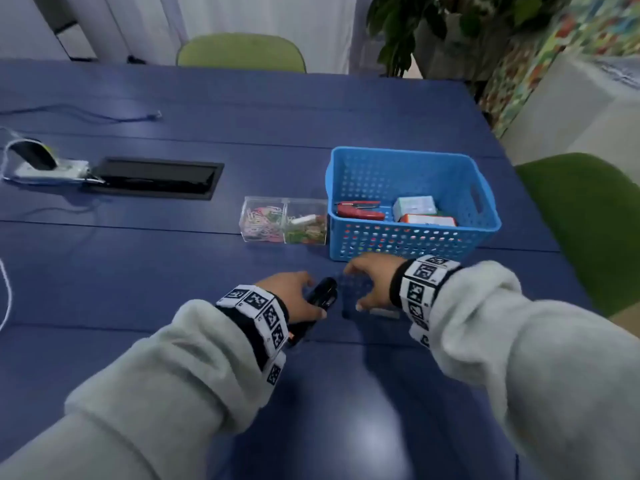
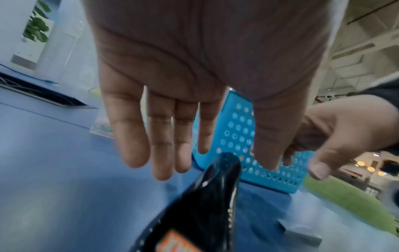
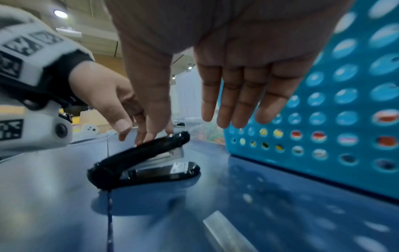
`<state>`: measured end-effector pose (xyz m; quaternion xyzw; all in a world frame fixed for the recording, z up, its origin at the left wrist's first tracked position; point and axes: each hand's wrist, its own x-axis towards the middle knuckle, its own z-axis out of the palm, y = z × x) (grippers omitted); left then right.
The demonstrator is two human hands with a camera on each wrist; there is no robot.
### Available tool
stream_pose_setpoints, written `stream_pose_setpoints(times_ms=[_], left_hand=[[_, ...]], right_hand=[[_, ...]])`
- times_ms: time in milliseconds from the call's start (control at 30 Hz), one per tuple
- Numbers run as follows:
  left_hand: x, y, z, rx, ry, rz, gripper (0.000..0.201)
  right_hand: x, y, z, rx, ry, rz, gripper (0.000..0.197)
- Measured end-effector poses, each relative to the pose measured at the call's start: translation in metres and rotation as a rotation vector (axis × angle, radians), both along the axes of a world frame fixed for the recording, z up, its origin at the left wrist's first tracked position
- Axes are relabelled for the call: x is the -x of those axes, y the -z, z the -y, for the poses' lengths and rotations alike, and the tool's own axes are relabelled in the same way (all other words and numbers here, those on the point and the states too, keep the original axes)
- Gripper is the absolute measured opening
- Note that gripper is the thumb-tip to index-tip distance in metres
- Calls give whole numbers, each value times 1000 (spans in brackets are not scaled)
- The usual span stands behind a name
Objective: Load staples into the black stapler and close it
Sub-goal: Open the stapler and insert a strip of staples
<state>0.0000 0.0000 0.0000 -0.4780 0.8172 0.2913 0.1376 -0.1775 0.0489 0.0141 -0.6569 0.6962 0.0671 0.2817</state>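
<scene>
The black stapler (image 1: 322, 295) (image 3: 140, 160) stands on the blue table (image 1: 138, 271), its upper arm angled up over its base. My left hand (image 1: 310, 294) (image 2: 213, 153) hovers over it with straight fingers; in the right wrist view its fingertips (image 3: 140, 138) touch the stapler's top. My right hand (image 1: 355, 289) (image 3: 190, 126) is spread beside the stapler's front end and holds nothing. A silver strip of staples (image 1: 384, 312) (image 3: 226, 233) (image 2: 302, 234) lies loose on the table under my right wrist.
A blue perforated basket (image 1: 415, 237) (image 3: 345, 102) stands just beyond my right hand, holding a red stapler (image 1: 360, 210) and small boxes (image 1: 415, 206). Left of it sits a clear box of paper clips (image 1: 284, 220). A black cable hatch (image 1: 156, 178) lies far left.
</scene>
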Motion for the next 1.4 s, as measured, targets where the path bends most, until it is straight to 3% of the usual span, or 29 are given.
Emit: stream_pose_setpoints(times_ms=[200, 433, 567, 800, 1033, 1300, 1400], left_hand=[[6, 18, -4, -9, 54, 24, 42], [-4, 13, -10, -3, 50, -154, 24], [-14, 3, -9, 2, 33, -271, 28], [-52, -10, 5, 48, -197, -454, 18], [-97, 0, 28, 44, -197, -241, 21], [-81, 13, 23, 3, -16, 54, 21], [-67, 16, 15, -23, 114, 52, 49]], right_hand=[[-22, 36, 29, -96, -115, -29, 62], [-34, 42, 36, -90, -219, -111, 44], [-27, 44, 28, -79, -144, -102, 32], [-22, 45, 13, -89, -7, -72, 27], [-23, 45, 9, -79, 26, -85, 34], [-18, 42, 6, -98, 31, -116, 33], [-17, 42, 6, -99, 26, -123, 36]])
